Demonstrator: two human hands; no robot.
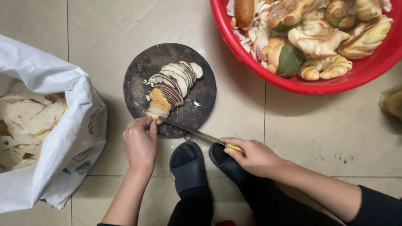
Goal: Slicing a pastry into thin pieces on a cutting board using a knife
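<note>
On a tiled floor lies a round dark cutting board carrying a chocolate-striped bread loaf, cut into slices that lean against one another. The left hand pinches the loaf's near end. The right hand grips the yellow handle of a knife, whose blade rests at that end. Two dark slippers sit just below the board. A white sack of bread slices stands left; a red basin of assorted buns sits upper right.

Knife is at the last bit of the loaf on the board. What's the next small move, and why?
Probably press the knife down through the loaf end. The blade already rests on the unsliced stub beside the left hand, the right hand grips the handle, and the rest lies in slices on the round board. Keep the fingertips back.
</note>
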